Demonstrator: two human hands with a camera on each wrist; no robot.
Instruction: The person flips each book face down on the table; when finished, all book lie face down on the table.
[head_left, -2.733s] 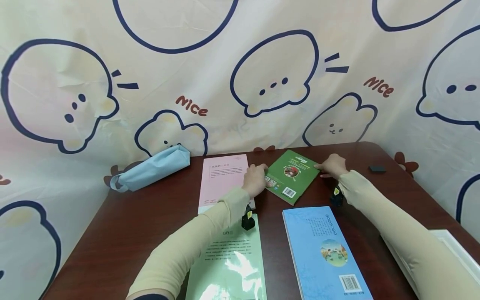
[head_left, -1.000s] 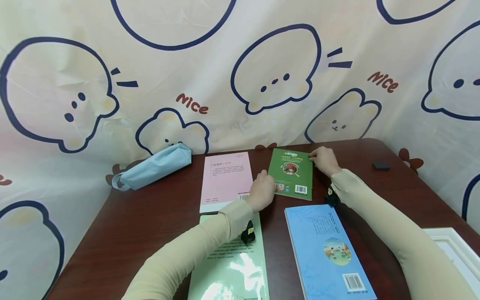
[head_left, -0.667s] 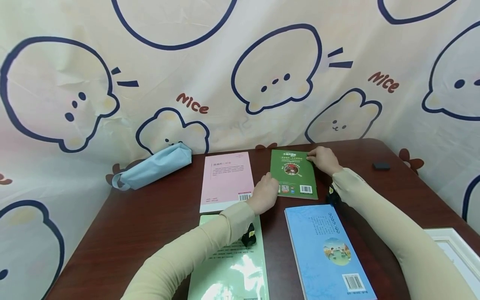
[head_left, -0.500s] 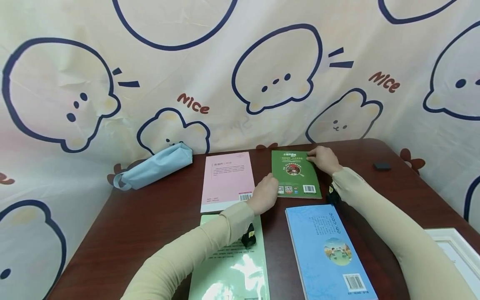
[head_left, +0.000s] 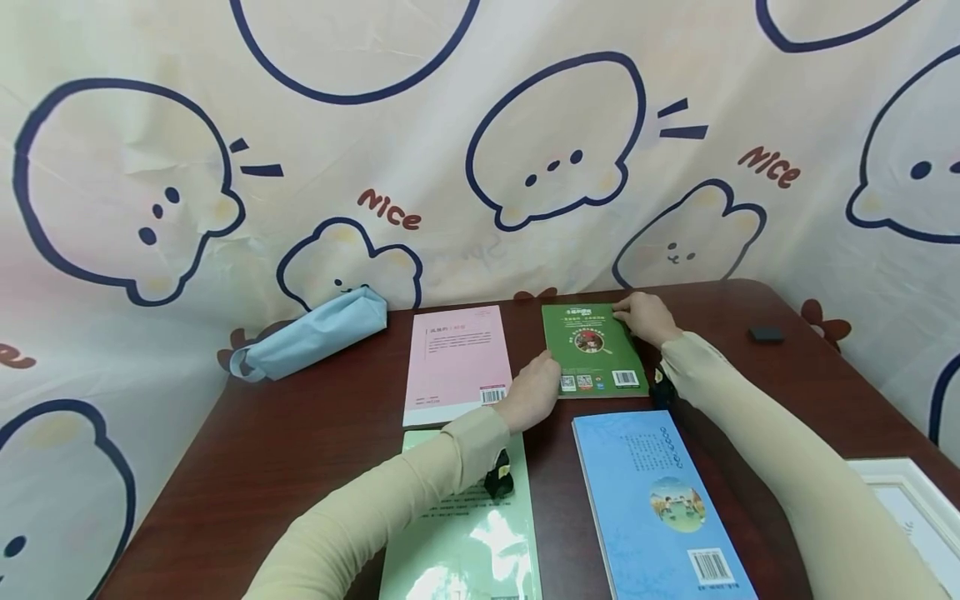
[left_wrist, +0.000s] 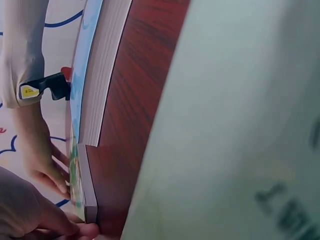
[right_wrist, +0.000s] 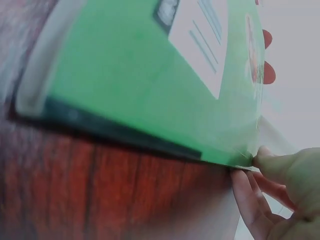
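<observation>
A dark green book (head_left: pixel 592 358) lies back cover up near the table's far edge. At its lower left corner is my left hand (head_left: pixel 532 392), thumb and fingers pinching the corner in the left wrist view. My right hand (head_left: pixel 648 319) holds the upper right edge; the right wrist view shows its thumb on the cover and fingers (right_wrist: pixel 250 200) under the edge. Left of the green book lies a pink book (head_left: pixel 454 358). A light green book (head_left: pixel 465 542) lies under my left forearm, partly hidden. Nearer me on the right is a thick blue book (head_left: pixel 637 467).
A light blue pencil case (head_left: pixel 315 333) lies at the table's far left edge. On the right are a small dark block (head_left: pixel 766 335) and a white frame (head_left: pixel 900 475), partly behind my right forearm. A patterned curtain (head_left: pixel 480 150) hangs behind the brown table (head_left: pixel 300 450).
The green book has turned from a slanted position to nearly straight beside the pink book. My left hand has moved down to its lower left corner; my right hand has stayed along its right edge.
</observation>
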